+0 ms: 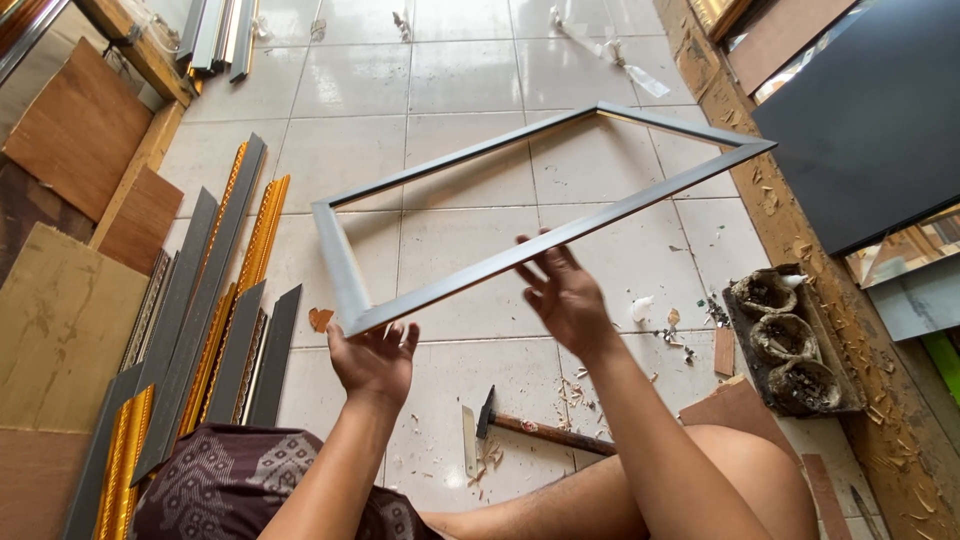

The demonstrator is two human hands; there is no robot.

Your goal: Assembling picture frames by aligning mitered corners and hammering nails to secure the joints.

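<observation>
Patterned cloth (225,480) covers the lap at bottom. Left hand (375,358) grips the near corner of the grey rectangular frame (455,168), held above the tiled floor (440,60). Right hand (565,295), fingers spread, supports its near rail. Hammer (540,430) lies below.

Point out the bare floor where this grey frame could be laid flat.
Bare tiles lie beyond the grey frame, between the moulding strips and the littered wooden ledge. Crowded: around the hammer and by the tray of bowls.
</observation>
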